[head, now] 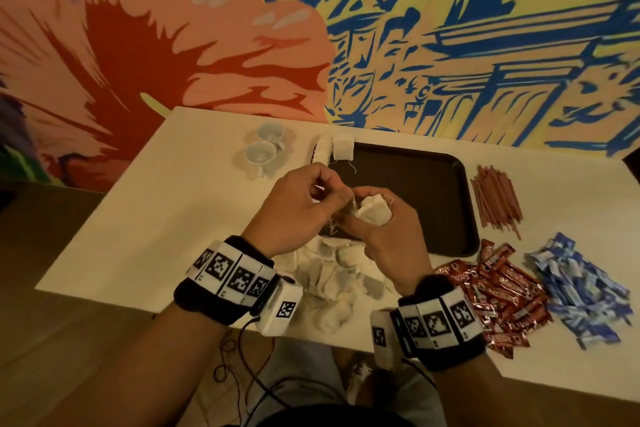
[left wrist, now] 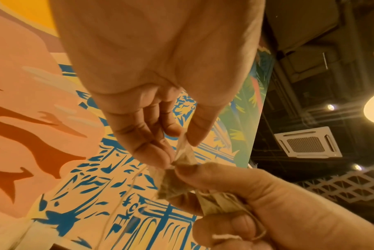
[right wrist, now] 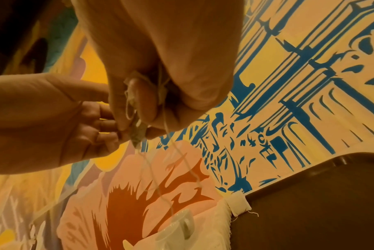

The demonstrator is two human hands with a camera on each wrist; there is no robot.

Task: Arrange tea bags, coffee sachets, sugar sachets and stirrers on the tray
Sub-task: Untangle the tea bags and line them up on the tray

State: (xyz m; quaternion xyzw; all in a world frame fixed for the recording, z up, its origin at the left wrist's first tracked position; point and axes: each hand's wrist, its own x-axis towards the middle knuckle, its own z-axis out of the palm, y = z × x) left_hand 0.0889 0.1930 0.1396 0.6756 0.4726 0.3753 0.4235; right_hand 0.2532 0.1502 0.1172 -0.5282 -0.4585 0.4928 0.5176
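Observation:
Over the near left corner of the dark brown tray [head: 433, 184], my right hand [head: 375, 218] grips a small bunch of white tea bags [head: 372, 210]. My left hand [head: 334, 192] pinches the corner of one tea bag [left wrist: 182, 153] in that bunch, with thin strings trailing below. In the right wrist view my right hand [right wrist: 143, 116] is curled round the tea bags [right wrist: 139, 133]. A short row of tea bags [head: 341, 147] stands at the tray's far left corner. A loose pile of tea bags [head: 329, 284] lies on the table under my wrists.
Brown stirrers [head: 495, 201] lie right of the tray. Red coffee sachets [head: 498, 291] and blue sugar sachets [head: 578, 288] are heaped at the near right. Two white cups [head: 263, 149] stand left of the tray. A painted wall runs behind the white table [head: 156, 201].

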